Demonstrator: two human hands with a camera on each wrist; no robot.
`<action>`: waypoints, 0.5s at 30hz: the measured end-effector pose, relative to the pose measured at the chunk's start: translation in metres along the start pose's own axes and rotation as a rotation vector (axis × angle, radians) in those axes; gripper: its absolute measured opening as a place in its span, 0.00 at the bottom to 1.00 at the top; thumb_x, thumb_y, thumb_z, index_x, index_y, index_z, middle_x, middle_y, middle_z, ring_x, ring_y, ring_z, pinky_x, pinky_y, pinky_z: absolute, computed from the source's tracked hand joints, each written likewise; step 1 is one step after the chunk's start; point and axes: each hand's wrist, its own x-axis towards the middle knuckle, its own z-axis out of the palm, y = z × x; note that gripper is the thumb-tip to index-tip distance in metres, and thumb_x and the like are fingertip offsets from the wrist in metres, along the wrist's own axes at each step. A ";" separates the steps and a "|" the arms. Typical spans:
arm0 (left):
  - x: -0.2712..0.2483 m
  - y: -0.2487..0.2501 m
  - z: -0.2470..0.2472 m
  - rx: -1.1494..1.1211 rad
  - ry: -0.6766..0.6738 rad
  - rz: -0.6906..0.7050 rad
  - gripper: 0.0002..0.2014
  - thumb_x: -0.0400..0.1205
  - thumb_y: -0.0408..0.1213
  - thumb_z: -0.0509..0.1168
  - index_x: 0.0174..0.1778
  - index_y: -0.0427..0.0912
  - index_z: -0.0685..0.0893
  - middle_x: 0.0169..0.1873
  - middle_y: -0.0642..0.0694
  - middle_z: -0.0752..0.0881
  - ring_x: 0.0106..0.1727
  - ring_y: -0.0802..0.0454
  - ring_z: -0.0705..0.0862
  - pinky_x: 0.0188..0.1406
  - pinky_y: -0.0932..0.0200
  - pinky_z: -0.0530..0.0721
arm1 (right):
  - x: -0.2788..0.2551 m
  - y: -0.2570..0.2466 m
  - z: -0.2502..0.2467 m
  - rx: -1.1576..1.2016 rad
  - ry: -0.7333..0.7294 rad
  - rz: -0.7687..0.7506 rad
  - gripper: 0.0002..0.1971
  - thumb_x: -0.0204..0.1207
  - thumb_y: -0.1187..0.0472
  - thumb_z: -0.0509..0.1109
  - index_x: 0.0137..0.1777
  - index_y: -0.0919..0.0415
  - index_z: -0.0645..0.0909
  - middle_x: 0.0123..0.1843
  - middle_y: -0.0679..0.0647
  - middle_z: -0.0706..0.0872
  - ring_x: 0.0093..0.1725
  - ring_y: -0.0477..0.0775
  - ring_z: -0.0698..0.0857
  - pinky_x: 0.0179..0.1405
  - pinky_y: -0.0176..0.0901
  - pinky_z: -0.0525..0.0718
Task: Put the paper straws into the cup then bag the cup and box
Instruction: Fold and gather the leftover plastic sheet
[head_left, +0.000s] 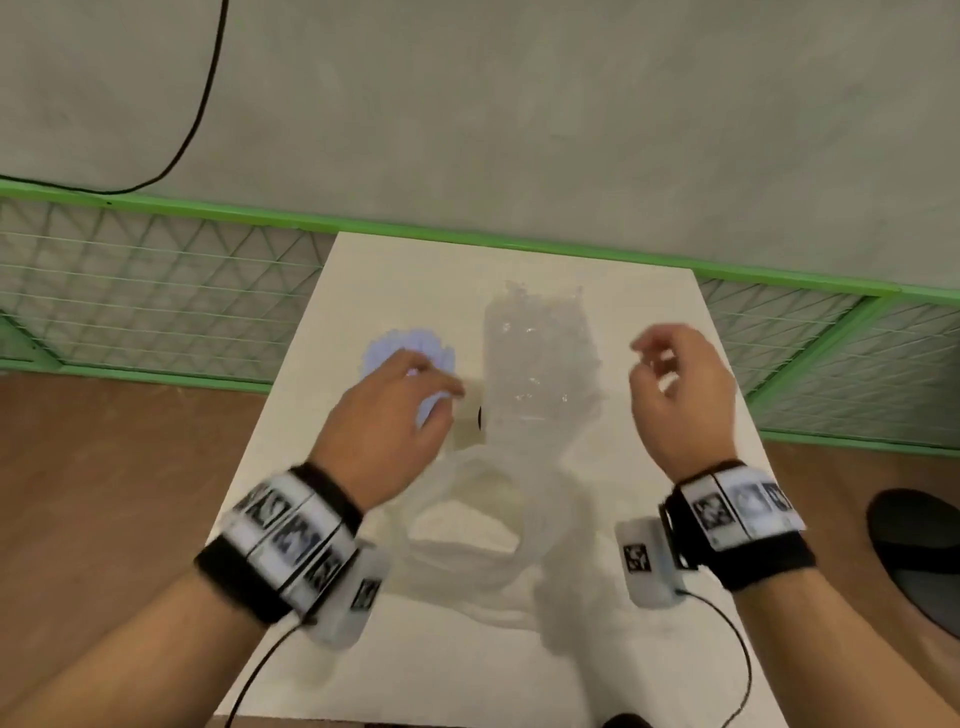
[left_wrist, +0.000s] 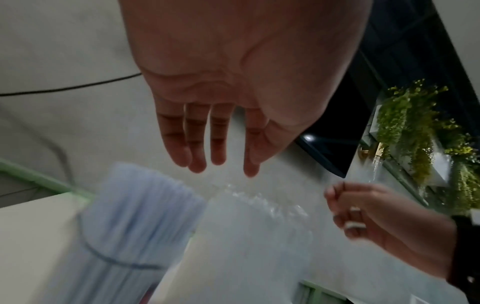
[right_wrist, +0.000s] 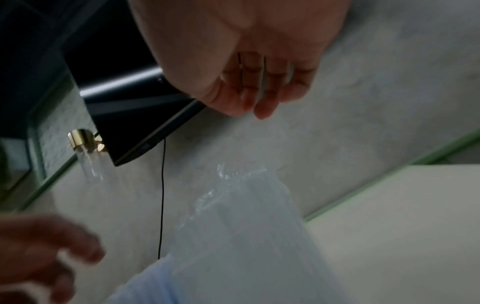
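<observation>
A bundle of pale blue paper straws (head_left: 395, 344) stands upright at the left of the white table (head_left: 649, 649). In the left wrist view a thin rim line circles the straws (left_wrist: 145, 205), likely a clear cup. My left hand (head_left: 418, 397) hovers just above them with straight fingers (left_wrist: 197, 162), holding nothing. A clear plastic bag (head_left: 540, 358) stands in the middle, its mouth slumped toward me. My right hand (head_left: 655, 358) hangs to the right of the bag (right_wrist: 246, 226), fingers (right_wrist: 262, 111) loosely bent and empty. A small tan patch (head_left: 466, 434) shows beside the bag; whether it is the box I cannot tell.
A green mesh fence (head_left: 156, 291) runs behind and beside the table. A black cable (head_left: 202, 114) hangs on the grey wall. A dark shoe (head_left: 914, 556) rests on the brown floor at the right. The picture is blurred by motion.
</observation>
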 end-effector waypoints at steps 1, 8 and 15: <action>-0.020 -0.007 0.001 0.013 -0.017 -0.019 0.14 0.82 0.49 0.58 0.54 0.57 0.89 0.59 0.52 0.81 0.52 0.52 0.82 0.53 0.58 0.77 | -0.018 0.003 -0.004 0.003 -0.045 0.059 0.09 0.69 0.63 0.64 0.47 0.52 0.81 0.45 0.50 0.85 0.36 0.46 0.81 0.36 0.32 0.73; -0.063 -0.044 0.049 -0.081 -0.333 -0.381 0.09 0.83 0.42 0.66 0.56 0.56 0.88 0.63 0.49 0.82 0.62 0.48 0.83 0.62 0.59 0.75 | -0.101 0.009 0.032 0.096 -0.664 0.628 0.06 0.77 0.56 0.72 0.52 0.50 0.83 0.46 0.49 0.87 0.39 0.54 0.90 0.47 0.52 0.88; -0.056 -0.043 0.020 -0.080 -0.228 -0.287 0.16 0.81 0.29 0.62 0.54 0.53 0.89 0.49 0.55 0.78 0.46 0.57 0.76 0.48 0.63 0.68 | -0.096 -0.017 0.026 -0.235 -0.404 0.437 0.05 0.66 0.64 0.71 0.36 0.52 0.80 0.32 0.47 0.85 0.36 0.53 0.84 0.34 0.42 0.79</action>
